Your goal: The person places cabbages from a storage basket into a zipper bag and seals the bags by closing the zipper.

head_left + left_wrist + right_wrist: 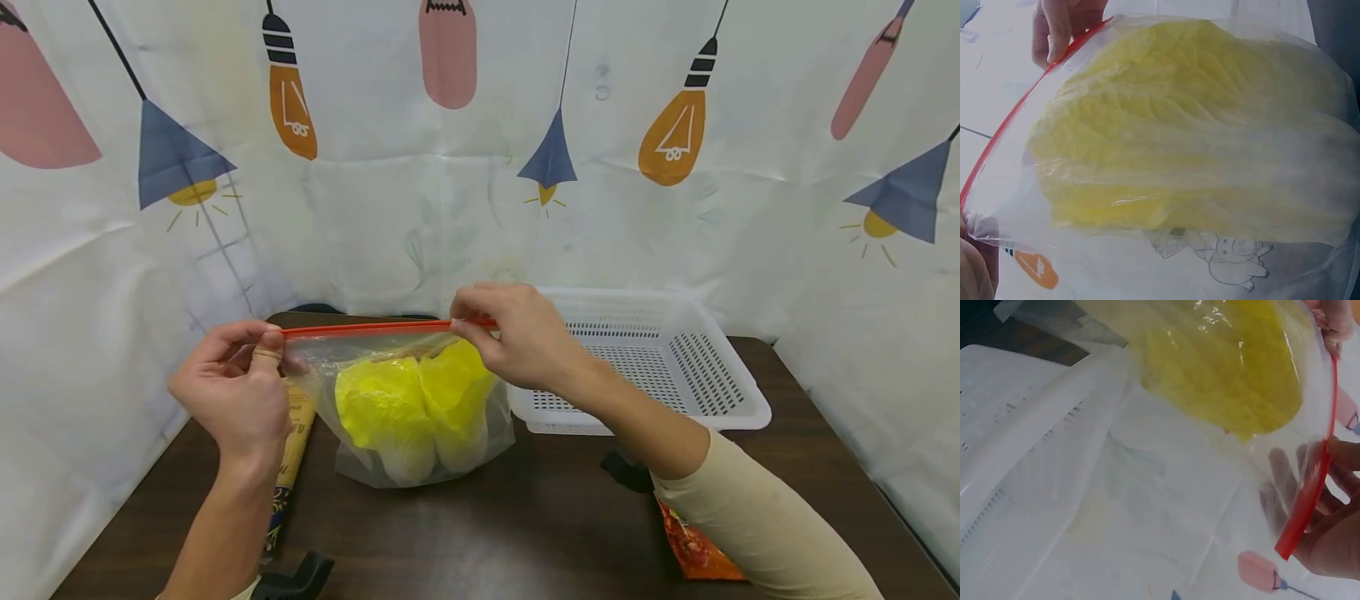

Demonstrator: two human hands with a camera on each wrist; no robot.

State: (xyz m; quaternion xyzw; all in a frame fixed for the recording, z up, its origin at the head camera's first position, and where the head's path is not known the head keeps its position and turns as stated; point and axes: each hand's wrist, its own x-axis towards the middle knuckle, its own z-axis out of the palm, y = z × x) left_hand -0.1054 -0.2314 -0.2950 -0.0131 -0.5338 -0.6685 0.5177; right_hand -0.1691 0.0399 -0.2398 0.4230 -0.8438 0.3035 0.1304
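A clear zip bag [420,454] with a red seal strip [367,330] stands on the dark table [525,533]. Inside are two pale yellow cabbage pieces [386,408]. My left hand [268,348] pinches the strip's left end and my right hand [471,322] pinches its right end, holding the strip stretched level. In the left wrist view the cabbage [1191,137] fills the bag, with the red strip [1010,131] running up to my right hand [1060,28]. In the right wrist view the strip [1313,487] curves down to my left hand [1332,537], beside the cabbage [1222,362].
A white perforated basket [738,408] sits just right of the bag, behind my right forearm. A long printed packet [288,467] lies under my left wrist, an orange packet [693,550] under my right sleeve. A white patterned curtain [450,208] closes off the back and sides.
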